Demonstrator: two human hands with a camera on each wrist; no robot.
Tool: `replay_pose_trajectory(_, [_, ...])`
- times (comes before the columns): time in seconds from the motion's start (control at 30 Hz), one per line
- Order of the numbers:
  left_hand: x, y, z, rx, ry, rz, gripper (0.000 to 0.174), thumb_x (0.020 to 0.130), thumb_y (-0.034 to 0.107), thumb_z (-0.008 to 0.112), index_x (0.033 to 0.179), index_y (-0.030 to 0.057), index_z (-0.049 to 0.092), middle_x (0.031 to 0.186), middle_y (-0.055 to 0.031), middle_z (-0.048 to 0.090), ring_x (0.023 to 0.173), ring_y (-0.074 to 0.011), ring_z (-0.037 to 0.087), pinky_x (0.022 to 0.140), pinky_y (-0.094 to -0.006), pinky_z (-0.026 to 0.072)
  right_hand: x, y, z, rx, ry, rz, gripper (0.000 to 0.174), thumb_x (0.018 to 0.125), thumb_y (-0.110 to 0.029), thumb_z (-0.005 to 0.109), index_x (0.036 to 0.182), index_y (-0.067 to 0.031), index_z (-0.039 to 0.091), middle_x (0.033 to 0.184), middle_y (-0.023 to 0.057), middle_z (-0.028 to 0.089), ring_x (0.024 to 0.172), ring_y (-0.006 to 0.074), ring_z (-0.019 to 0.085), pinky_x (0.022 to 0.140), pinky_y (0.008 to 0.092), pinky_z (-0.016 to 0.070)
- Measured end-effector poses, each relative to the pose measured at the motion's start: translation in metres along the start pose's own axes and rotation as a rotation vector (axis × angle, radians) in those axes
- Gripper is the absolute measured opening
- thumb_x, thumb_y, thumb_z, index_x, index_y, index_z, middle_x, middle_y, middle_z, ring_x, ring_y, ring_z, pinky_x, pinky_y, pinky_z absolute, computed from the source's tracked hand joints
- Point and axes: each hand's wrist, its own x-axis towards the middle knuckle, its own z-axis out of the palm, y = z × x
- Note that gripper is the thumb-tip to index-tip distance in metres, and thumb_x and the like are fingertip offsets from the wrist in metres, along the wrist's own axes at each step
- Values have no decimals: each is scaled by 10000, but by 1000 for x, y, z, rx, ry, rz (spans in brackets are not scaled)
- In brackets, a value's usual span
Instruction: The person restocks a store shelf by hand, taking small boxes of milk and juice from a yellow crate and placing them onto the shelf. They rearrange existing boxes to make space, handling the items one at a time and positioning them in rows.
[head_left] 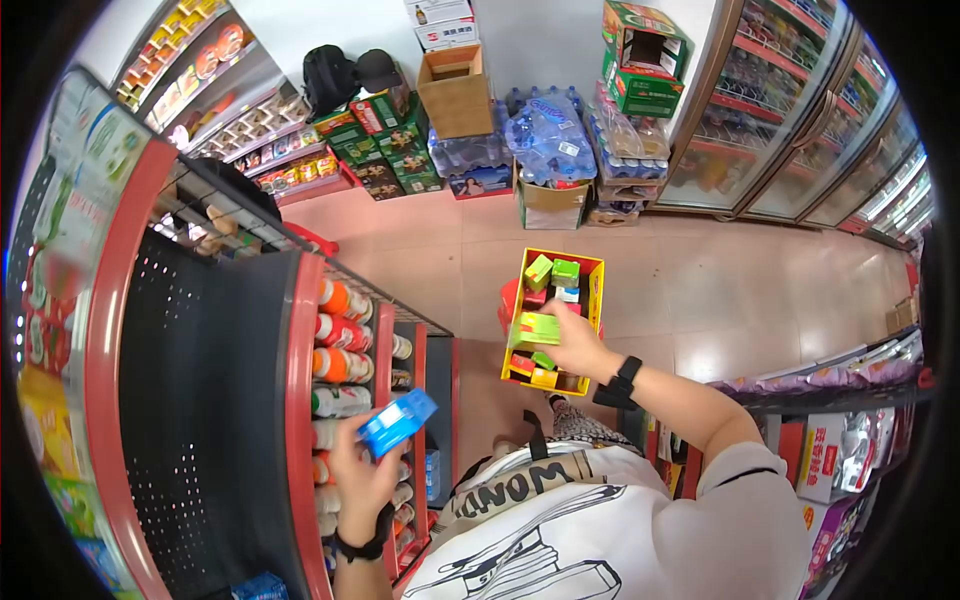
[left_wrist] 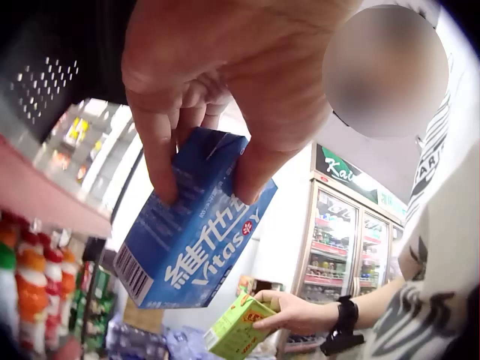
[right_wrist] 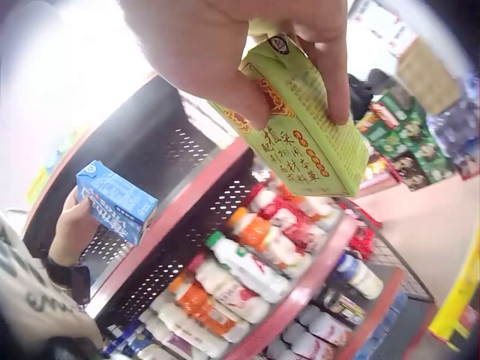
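A blue drink carton point(left_wrist: 199, 225) with white lettering is pinched between the thumb and fingers of my left hand point(head_left: 365, 472), beside the shelves in the head view. My right hand point(head_left: 580, 345) grips a light green carton point(right_wrist: 307, 131) by its top end, above the yellow-rimmed box point(head_left: 598, 290). Inside that box lie several small cartons, among them a green one point(head_left: 565, 273) and a yellow one point(head_left: 543, 377). The right wrist view shows both held cartons apart from each other.
Bottles point(head_left: 343, 366) line the red-edged shelf at the left, beside a dark perforated shelf point(head_left: 190, 400). Stacked boxes point(head_left: 455, 90) and wrapped bottle packs point(head_left: 550, 135) stand at the wall. Glass-door fridges point(head_left: 745, 120) are at the upper right. A red stool partly shows under the box.
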Motion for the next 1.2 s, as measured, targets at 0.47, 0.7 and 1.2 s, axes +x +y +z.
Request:
replay_pose_trajectory(0.47, [133,-71,269,-42,-468,-148,362,681,84,724,1016,23,599,918,-153,636,807,-274,642,716,-338,512,59,136,-34,-182,9,519,407,666,-182,739,954,-21,500,924,166,610,884,363,591,765,426,481])
replay_pose_trajectory(0.7, [153,-96,341,71,-532,-228,348,631,39,704,961,36,594,919,-171,626,883,-339,605,784,-403,477,90,182,-6,-450,3,318,354,633,-45,669,943,-2,505,978,179,574,958,352,536,822,416,459])
replay_pose_trajectory(1.2, [149,-133,395,437,-348,-89,335,672,22,657,994,91,593,1001,-86,584,1001,-309,510,795,-406,482,108,213,25,-572,-40,261,312,711,-93,664,977,-43,507,932,132,595,899,303,587,718,392,509])
